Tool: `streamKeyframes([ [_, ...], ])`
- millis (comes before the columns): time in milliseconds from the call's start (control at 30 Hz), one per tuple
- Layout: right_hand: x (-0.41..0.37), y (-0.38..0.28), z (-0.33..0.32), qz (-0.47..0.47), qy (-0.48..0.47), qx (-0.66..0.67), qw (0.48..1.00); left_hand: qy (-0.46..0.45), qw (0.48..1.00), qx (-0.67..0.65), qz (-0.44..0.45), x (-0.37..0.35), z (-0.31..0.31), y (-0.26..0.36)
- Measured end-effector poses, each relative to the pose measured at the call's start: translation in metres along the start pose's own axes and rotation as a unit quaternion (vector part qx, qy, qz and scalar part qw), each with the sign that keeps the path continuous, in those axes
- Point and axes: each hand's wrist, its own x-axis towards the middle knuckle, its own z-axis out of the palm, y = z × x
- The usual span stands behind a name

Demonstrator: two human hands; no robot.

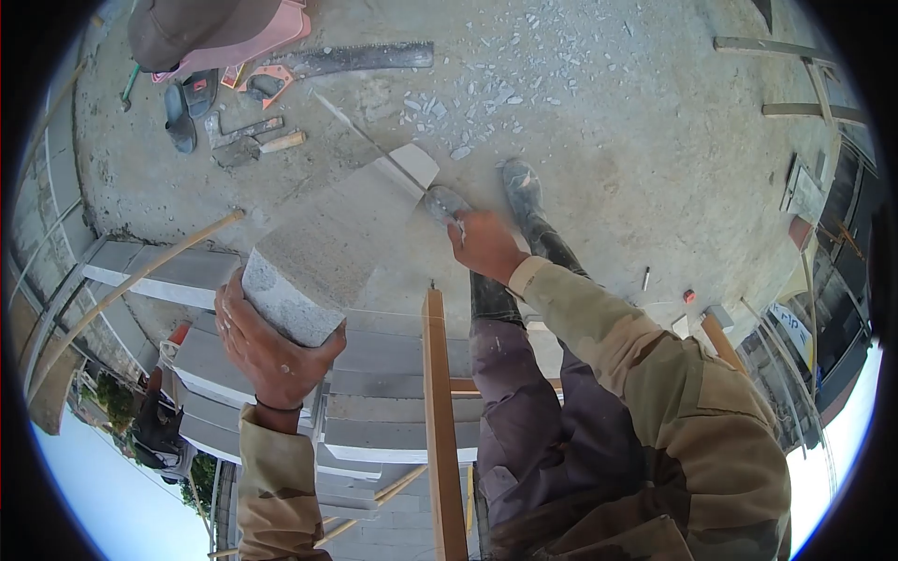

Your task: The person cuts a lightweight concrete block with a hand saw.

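Note:
My left hand (pixel 276 346) is wrapped round the near end of a pale grey lightweight concrete block (pixel 295 294). The block stretches away toward the upper right, and its middle is blurred. In my right hand (pixel 486 248) is the handle end of a handsaw, mostly hidden by the fingers. Its thin blade (pixel 383 154), seen nearly edge-on, crosses the far part of the block. Beyond the blade shows the block's pale end piece (pixel 414 164), next to my boot (pixel 447 204).
Another saw (pixel 355 58) with an orange handle lies on the concrete floor, near a trowel (pixel 238 151), a hammer-like tool (pixel 248 131) and sandals (pixel 181 119). White chips (pixel 505 84) litter the floor. Stacked blocks (pixel 374 411) and a wooden post (pixel 440 421) stand close to me.

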Motion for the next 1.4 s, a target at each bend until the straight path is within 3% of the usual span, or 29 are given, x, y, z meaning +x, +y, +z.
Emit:
streamKeyframes([
  [33,0.008,0.019,0.012,0.038,-0.098,-0.091,0.990,0.012,1.000,0.011,0.012,0.001,0.000,0.001],
  [167,0.008,-0.005,-0.020,0.019,-0.148,-0.141,0.979,0.000,1.000,0.016,-0.010,-0.002,0.000,0.005],
  [233,-0.005,-0.061,-0.054,-0.044,0.060,0.066,0.995,0.001,1.000,0.005,-0.005,-0.002,0.001,0.004],
  [367,-0.007,-0.084,-0.062,-0.094,0.060,0.115,0.987,0.005,1.000,-0.010,-0.029,-0.008,0.002,0.009],
  [433,0.000,-0.040,-0.029,0.009,-0.091,-0.017,0.996,0.002,1.000,-0.010,-0.015,-0.012,0.002,0.016],
  [567,0.004,-0.032,-0.034,0.019,-0.109,-0.060,0.992,-0.021,0.998,-0.025,-0.050,-0.021,-0.002,0.037],
  [633,-0.008,-0.067,-0.059,-0.062,-0.024,0.030,0.997,-0.019,0.998,-0.033,-0.056,-0.026,-0.001,0.040],
  [733,-0.032,-0.074,-0.063,-0.087,-0.019,0.077,0.993,0.007,0.997,-0.040,-0.067,-0.031,0.003,0.040],
  [800,-0.030,-0.035,-0.040,-0.113,-0.046,0.020,0.992,-0.004,0.998,-0.050,-0.046,-0.034,0.000,0.041],
  [867,-0.018,-0.019,-0.035,0.022,-0.120,-0.053,0.991,0.022,0.996,-0.066,-0.059,-0.039,0.004,0.043],
  [1000,-0.021,-0.036,-0.039,0.003,-0.062,0.033,0.998,0.010,0.995,-0.080,-0.063,-0.047,0.008,0.051],
  [1067,-0.030,-0.046,-0.039,-0.056,0.021,0.065,0.996,0.016,0.996,-0.071,-0.055,-0.052,0.011,0.053],
  [1100,-0.032,-0.036,-0.035,-0.056,0.019,0.063,0.996,0.016,0.996,-0.073,-0.057,-0.055,0.013,0.055],
  [1167,-0.030,-0.007,-0.018,0.011,-0.064,-0.064,0.996,0.026,0.995,-0.081,-0.052,-0.057,0.015,0.055],
  [1267,-0.027,-0.020,-0.036,0.067,-0.075,-0.028,0.994,0.030,0.995,-0.080,-0.053,-0.060,0.017,0.060],
  [1400,-0.038,-0.033,-0.048,0.052,-0.026,0.062,0.996,0.020,0.994,-0.091,-0.056,-0.061,0.016,0.062],
])
